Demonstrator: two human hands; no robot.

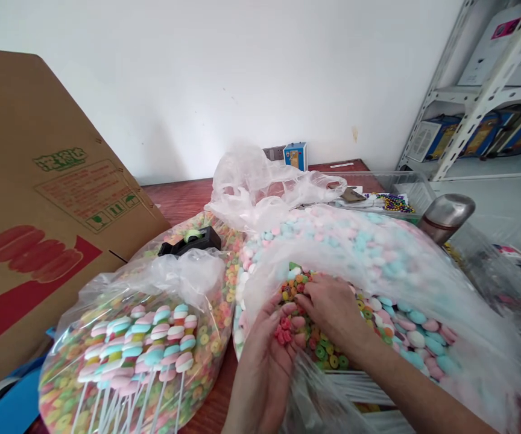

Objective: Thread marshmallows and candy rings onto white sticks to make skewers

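Observation:
My left hand (265,355) is turned palm up, cupped round a few red gummy candies (284,330). Just beside it, my right hand (333,307) reaches into a heap of colourful ring gummies (321,349), its fingers bent together. Whatever is between those fingertips is hidden. Around the heap lies a large clear plastic bag (391,247) of pink, blue and white marshmallows (416,339). White sticks (357,386) show below my right wrist. On the left, finished marshmallow skewers (138,346) rest on a bag of ring gummies (215,328).
A cardboard box (79,138) stands at the left. A black tape dispenser (192,241) sits on the gummy bag. Behind the bags are a clear bin (409,187) and a small blue box (295,157); a steel flask (445,217) stands right, near white shelving (464,126).

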